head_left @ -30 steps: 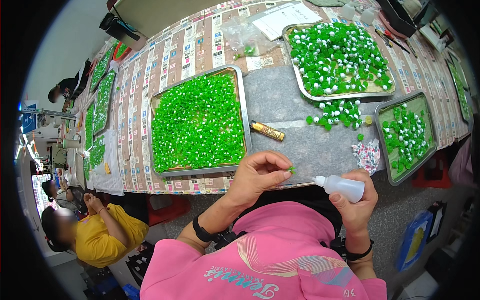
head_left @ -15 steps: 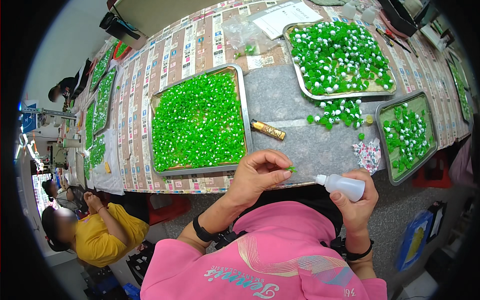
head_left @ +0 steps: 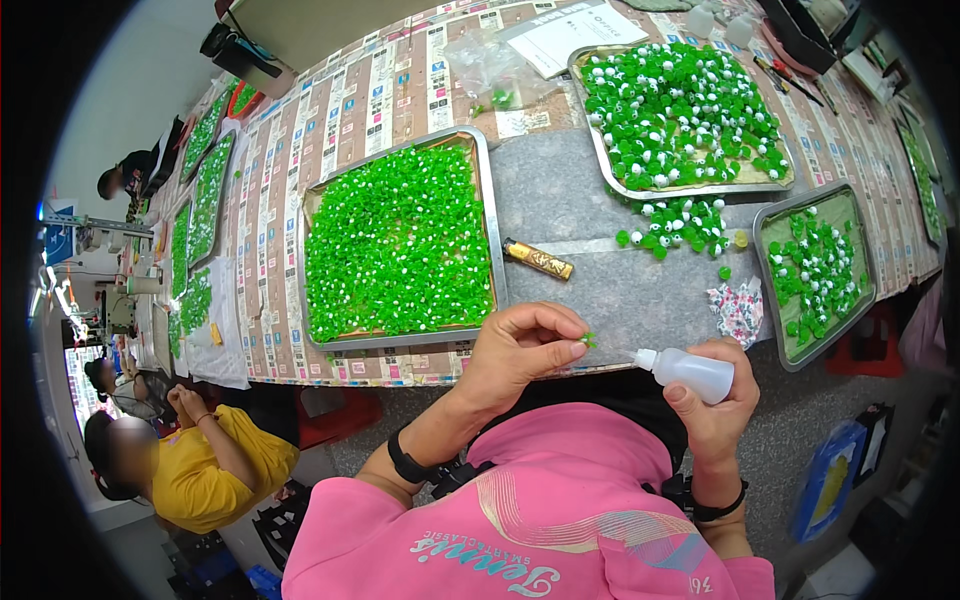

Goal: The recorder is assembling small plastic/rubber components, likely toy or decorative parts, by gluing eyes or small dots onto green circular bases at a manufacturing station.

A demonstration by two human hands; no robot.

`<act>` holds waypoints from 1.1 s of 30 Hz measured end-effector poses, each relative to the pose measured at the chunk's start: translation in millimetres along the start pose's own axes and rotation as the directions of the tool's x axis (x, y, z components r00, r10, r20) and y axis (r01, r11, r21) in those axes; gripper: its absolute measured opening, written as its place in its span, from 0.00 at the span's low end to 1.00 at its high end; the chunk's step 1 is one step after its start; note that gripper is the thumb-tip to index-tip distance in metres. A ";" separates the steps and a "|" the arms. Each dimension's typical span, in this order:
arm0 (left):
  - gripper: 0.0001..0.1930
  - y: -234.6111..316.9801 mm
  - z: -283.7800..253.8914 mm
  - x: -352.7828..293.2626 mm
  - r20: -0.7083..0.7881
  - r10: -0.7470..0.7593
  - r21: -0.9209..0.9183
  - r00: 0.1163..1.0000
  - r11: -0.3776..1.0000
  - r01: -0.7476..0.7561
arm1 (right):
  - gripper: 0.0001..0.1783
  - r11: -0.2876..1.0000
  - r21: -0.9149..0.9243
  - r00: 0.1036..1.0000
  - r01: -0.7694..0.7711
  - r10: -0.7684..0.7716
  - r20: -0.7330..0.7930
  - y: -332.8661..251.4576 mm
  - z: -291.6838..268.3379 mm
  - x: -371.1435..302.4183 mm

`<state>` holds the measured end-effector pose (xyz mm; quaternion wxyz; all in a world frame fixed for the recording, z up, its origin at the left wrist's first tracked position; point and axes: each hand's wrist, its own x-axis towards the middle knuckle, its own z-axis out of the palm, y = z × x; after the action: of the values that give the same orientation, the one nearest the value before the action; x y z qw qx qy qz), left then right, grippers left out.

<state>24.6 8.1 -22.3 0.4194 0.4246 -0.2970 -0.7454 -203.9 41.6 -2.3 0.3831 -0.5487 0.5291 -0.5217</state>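
Left hand, fingers nearly closed, is pinching a green piece; right hand, fingers wrapped, is gripping a bottle. Over-squeezing could be flooding the piece.

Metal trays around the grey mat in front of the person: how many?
3: a large tray left of the grey mat, a heaped tray at its upper right, and a smaller tray at its right. None seems hidden there.
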 end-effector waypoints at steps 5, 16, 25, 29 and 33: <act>0.07 -0.5 1.1 -0.4 -0.023 -0.022 0.007 0.999 1.000 0.022 | 0.23 1.000 -0.003 1.000 0.000 0.000 -0.003 0.1 0.2 -0.9; 0.07 -0.8 2.6 -0.5 -0.031 -0.071 0.002 0.997 0.997 0.071 | 0.23 1.000 -0.009 1.000 0.007 -0.006 0.019 2.5 1.1 -0.2; 0.07 -1.6 1.6 -0.8 -0.026 -0.088 0.009 0.996 0.996 0.088 | 0.23 0.999 -0.041 0.999 0.027 -0.026 0.030 2.5 1.1 0.1; 0.07 -1.0 -1.9 -3.3 -0.055 -0.080 0.002 0.995 0.997 0.081 | 0.21 1.000 -0.014 1.000 0.007 -0.007 0.001 1.1 0.7 1.9; 0.07 0.9 -8.5 -6.2 -0.079 -0.055 -0.054 0.995 0.997 0.051 | 0.19 0.997 -0.028 0.997 -0.078 0.078 -0.008 9.8 12.0 11.3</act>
<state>34.1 12.4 -23.2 0.4218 0.4509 -0.2491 -0.7462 -195.1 27.5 -11.9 0.3936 -0.5312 0.5589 -0.5006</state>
